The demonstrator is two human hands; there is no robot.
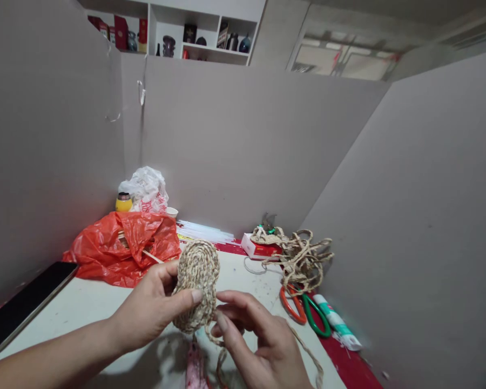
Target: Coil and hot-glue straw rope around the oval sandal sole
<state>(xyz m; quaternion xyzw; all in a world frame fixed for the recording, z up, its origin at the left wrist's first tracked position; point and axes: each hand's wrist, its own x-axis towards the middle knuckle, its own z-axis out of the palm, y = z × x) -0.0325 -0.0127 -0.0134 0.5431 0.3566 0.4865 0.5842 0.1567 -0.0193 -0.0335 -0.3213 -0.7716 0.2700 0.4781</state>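
My left hand [157, 302] grips a flat, sole-shaped coil of braided straw cord [198, 270], thumb on its face and fingers behind. The coil stands nearly upright above the table. At its lower right edge, my right hand [255, 335] is closed with thumb and fingers around the loose braided straw cord [215, 339] that runs out of the coil. More of this cord trails below and to the right of the hand. Directly under the coil is a pink tool [196, 364] with a narrow tip, like a glue gun; its lower part is cut off by the frame.
A red plastic bag [105, 243], a phone [28, 302] and a yellow jar [123, 202] lie left. Translucent sticks [206, 232] are at the back. On the right are a cord heap [308, 256], scissors [318, 319] and a white-green tube [338, 321]. Grey partitions [235, 135] enclose the table.
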